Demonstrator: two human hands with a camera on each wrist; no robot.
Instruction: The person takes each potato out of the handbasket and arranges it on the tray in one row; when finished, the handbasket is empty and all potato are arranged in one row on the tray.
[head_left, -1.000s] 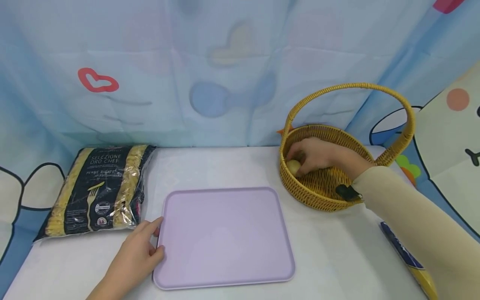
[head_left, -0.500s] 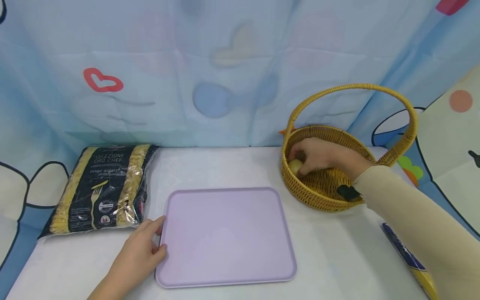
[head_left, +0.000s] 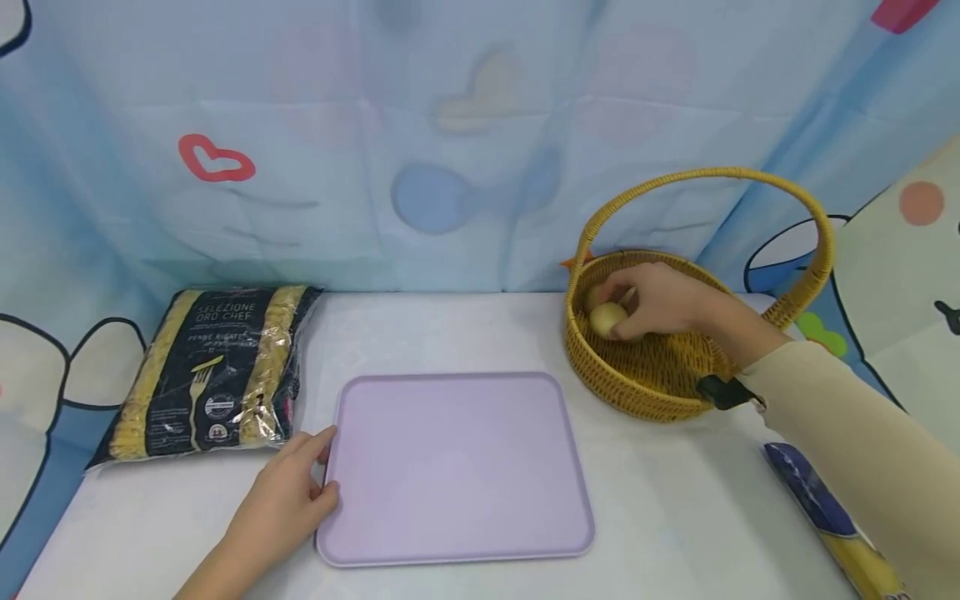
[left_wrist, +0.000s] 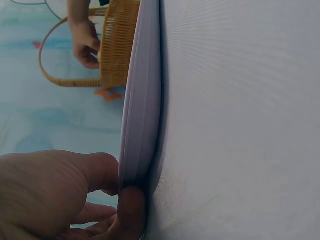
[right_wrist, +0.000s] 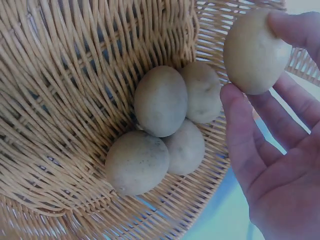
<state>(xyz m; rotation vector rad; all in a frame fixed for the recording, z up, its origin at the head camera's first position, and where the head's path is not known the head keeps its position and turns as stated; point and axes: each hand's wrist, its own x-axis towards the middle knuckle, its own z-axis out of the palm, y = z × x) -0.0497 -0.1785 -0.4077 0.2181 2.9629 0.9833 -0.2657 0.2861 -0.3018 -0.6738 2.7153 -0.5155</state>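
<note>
In the head view my right hand (head_left: pixel 667 300) is inside the wicker basket (head_left: pixel 637 392), at its left side. It holds a potato (right_wrist: pixel 255 52) between thumb and fingers, seen closely in the right wrist view. Several more potatoes (right_wrist: pixel 161 101) lie clustered against the basket wall beneath it. My left hand (head_left: pixel 281 500) grips the left edge of a lilac tray (head_left: pixel 457 467), which lies flat on the table. The left wrist view shows the left fingers (left_wrist: pixel 105 172) at the tray's rim, seen edge-on.
A bag of penne pasta (head_left: pixel 217 375) lies at the back left, beyond my left hand. A blue and yellow packet (head_left: pixel 817 508) lies at the right, partly under my right sleeve. The basket's tall handle (head_left: pixel 705 173) arches over the right hand. A patterned curtain (head_left: pixel 465 150) hangs behind.
My right hand has lifted a little and moved slightly right inside the basket, bringing the potato with it. The left hand stays at the tray's edge; the view has shifted slightly.
</note>
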